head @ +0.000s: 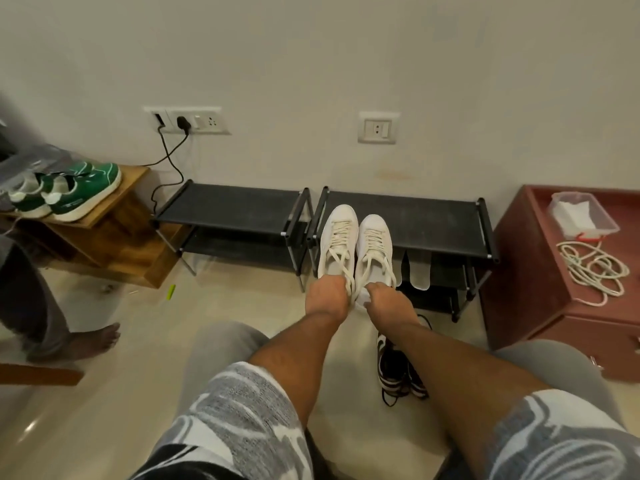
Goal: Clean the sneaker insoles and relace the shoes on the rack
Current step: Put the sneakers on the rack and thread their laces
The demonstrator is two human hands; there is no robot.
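Two white laced sneakers stand side by side on the top shelf of the right black shoe rack (446, 220), toes toward the wall. My left hand (329, 292) grips the heel of the left white sneaker (337, 237). My right hand (384, 299) grips the heel of the right white sneaker (374, 244). Both heels overhang the rack's front edge. Two pale insoles (417, 271) lean upright on the lower shelf, just right of my right hand. A pair of black-and-white sneakers (398, 368) with loose laces lies on the floor under my right forearm.
A second black rack (228, 209) stands to the left. Green sneakers (72, 192) sit on a wooden stand at far left. A red cabinet (540, 282) at right carries loose laces (592, 268) and a clear tub (581, 213). Another person's bare foot (90, 344) stands at left.
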